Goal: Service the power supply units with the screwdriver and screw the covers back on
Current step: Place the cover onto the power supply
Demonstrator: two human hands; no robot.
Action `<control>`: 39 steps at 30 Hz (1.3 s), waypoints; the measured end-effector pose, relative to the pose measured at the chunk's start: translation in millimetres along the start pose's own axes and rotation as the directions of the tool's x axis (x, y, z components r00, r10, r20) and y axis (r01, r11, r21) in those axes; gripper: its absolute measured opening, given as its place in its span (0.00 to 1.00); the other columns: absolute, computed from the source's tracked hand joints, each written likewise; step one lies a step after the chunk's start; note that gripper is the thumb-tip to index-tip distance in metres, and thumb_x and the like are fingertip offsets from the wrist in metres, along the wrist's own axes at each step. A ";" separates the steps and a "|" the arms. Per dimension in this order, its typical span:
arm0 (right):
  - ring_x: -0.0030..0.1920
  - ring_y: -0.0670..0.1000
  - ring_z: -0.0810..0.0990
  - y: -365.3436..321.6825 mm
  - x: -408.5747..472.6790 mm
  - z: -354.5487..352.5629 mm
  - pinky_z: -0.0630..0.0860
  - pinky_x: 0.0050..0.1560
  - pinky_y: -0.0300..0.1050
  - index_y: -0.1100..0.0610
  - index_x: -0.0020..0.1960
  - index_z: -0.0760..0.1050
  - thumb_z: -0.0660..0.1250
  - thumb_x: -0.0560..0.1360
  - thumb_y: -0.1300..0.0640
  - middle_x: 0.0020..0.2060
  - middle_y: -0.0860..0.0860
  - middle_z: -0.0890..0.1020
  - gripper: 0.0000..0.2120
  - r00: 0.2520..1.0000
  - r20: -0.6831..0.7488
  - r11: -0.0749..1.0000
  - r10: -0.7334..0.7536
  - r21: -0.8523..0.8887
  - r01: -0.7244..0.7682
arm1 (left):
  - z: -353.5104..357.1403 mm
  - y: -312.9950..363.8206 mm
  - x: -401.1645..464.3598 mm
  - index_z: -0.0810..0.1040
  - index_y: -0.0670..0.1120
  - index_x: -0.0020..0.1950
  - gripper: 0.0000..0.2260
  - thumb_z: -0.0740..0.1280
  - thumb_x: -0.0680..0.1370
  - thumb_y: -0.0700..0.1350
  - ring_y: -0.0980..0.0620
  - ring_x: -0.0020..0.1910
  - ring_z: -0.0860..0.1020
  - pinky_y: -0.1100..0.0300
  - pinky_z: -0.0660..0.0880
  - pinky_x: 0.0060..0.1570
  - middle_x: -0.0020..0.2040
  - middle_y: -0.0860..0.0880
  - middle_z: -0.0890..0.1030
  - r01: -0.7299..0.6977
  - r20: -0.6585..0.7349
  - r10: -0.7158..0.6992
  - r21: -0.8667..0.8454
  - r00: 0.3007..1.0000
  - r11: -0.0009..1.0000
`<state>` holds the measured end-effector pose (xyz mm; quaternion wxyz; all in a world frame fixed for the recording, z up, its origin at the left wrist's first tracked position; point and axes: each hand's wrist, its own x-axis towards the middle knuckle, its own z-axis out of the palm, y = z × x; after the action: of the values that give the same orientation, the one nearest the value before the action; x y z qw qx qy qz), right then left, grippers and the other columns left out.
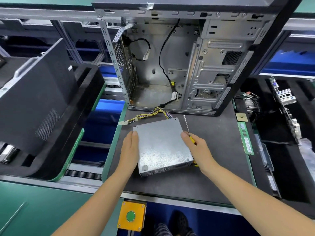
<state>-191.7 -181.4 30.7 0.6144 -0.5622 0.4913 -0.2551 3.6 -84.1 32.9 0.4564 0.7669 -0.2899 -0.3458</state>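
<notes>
Under right hand (pixel 198 149): screwdriver (pixel 188 132) handle

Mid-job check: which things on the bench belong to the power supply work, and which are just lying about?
Job:
power supply unit
screwdriver, in right hand
left hand, flat against the unit

Lying about:
open computer case
RAM stick
processor chip
motherboard
green button box

Speckled silver power supply unit (pixel 162 142), yellow-handled screwdriver (pixel 190 133)

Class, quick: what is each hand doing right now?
Left hand: open, flat against the power supply.
Right hand: holding the screwdriver, also touching the power supply.
</notes>
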 end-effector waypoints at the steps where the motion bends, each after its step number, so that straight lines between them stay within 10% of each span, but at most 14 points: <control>1: 0.55 0.33 0.74 -0.5 -0.4 -0.2 0.67 0.52 0.25 0.50 0.66 0.73 0.63 0.78 0.46 0.54 0.37 0.79 0.18 1.000 0.026 1.000 0.008 0.007 -0.009 | 1.2 0.5 -1.5 0.71 0.51 0.67 0.16 0.50 0.85 0.54 0.55 0.66 0.69 0.59 0.61 0.66 0.66 0.54 0.71 0.009 0.008 -0.009 -0.061 1.000 0.998; 5: 0.61 0.44 0.75 -1.2 -2.8 -5.9 0.70 0.64 0.42 0.51 0.67 0.73 0.62 0.78 0.44 0.59 0.44 0.80 0.21 0.994 0.099 0.998 0.056 -0.010 -0.055 | -0.4 -1.9 -6.4 0.69 0.57 0.71 0.16 0.52 0.84 0.57 0.69 0.60 0.70 0.69 0.62 0.58 0.65 0.64 0.71 0.040 0.057 -0.031 -0.169 0.998 0.985; 10: 0.29 0.49 0.71 -13.6 7.9 -11.5 0.68 0.29 0.42 0.49 0.57 0.79 0.63 0.77 0.44 0.34 0.59 0.71 0.14 0.985 0.166 0.995 0.057 -0.084 -0.044 | -6.5 -0.8 -0.4 0.75 0.53 0.66 0.14 0.55 0.84 0.53 0.55 0.60 0.79 0.54 0.73 0.60 0.59 0.56 0.81 0.071 0.120 -0.043 -0.244 0.992 0.967; 15: 0.58 0.62 0.76 -4.2 12.2 -6.5 0.69 0.65 0.61 0.45 0.57 0.79 0.63 0.76 0.40 0.57 0.62 0.78 0.14 0.980 0.192 0.999 0.041 -0.020 -0.038 | -3.2 -1.6 -4.6 0.78 0.52 0.61 0.12 0.59 0.83 0.53 0.58 0.53 0.80 0.68 0.73 0.47 0.54 0.56 0.83 -0.027 0.048 0.039 -0.242 0.998 0.970; 21: 0.60 0.58 0.77 -4.4 10.6 -4.3 0.70 0.66 0.54 0.50 0.56 0.80 0.64 0.77 0.45 0.57 0.57 0.80 0.14 0.986 0.161 0.998 0.046 0.029 -0.051 | -4.6 3.6 -6.4 0.77 0.56 0.59 0.10 0.57 0.84 0.54 0.65 0.54 0.78 0.74 0.71 0.46 0.53 0.61 0.82 -0.002 0.067 0.016 -0.206 0.998 0.979; 25: 0.29 0.49 0.71 -17.9 10.8 -11.9 0.67 0.30 0.39 0.55 0.44 0.76 0.70 0.66 0.34 0.34 0.52 0.75 0.23 0.968 0.109 0.973 0.226 -0.068 -0.219 | -8.0 6.8 -2.4 0.78 0.47 0.57 0.17 0.59 0.82 0.57 0.52 0.54 0.80 0.60 0.74 0.52 0.53 0.51 0.83 0.186 0.106 -0.169 -0.176 0.980 0.967; 31: 0.25 0.44 0.60 -40.4 20.2 -34.7 0.58 0.20 0.35 0.59 0.49 0.76 0.75 0.60 0.34 0.31 0.46 0.75 0.32 0.801 0.310 0.852 0.512 -0.304 -0.427 | -31.3 8.8 4.8 0.82 0.41 0.56 0.30 0.66 0.73 0.66 0.48 0.49 0.84 0.53 0.80 0.50 0.46 0.47 0.86 0.373 0.276 -0.341 -0.073 0.899 0.925; 39: 0.25 0.44 0.56 -44.2 14.7 -49.3 0.60 0.19 0.32 0.59 0.58 0.72 0.73 0.58 0.30 0.43 0.52 0.85 0.41 0.604 0.406 0.724 0.686 -0.460 -0.513 | -52.7 -0.1 -1.0 0.75 0.34 0.61 0.49 0.64 0.62 0.77 0.37 0.50 0.84 0.47 0.82 0.48 0.50 0.33 0.83 0.539 0.571 -0.554 0.217 0.606 0.814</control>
<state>-219.4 -226.3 73.3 0.6859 -0.4951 0.4864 0.2188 45.0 -57.0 51.3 0.2011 0.6691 -0.1773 -0.6932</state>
